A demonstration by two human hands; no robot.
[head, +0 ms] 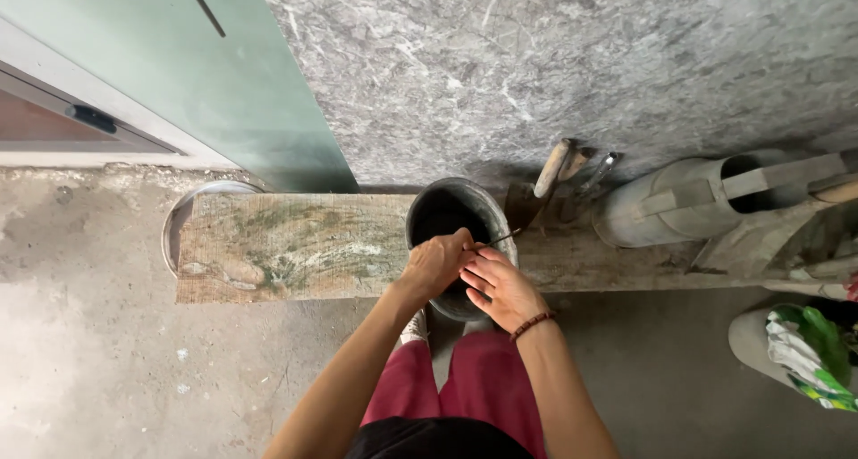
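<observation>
Head view | round grey metal bucket (483, 210) on weathered wooden plank (286, 244) | my left hand (435, 264) closed on thin dark stick (497, 239) over its rim | my right hand (502, 289) open, fingers loose, touching left | grey metal watering can (679, 210) well right.

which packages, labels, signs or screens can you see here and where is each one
Crumpled green and white plastic package: at the right edge, lying in a round grey basin on the concrete floor; soft bag shape, green with white patches and a bit of yellow.
No signs, screens or separate labels show anywhere else in view.
</observation>
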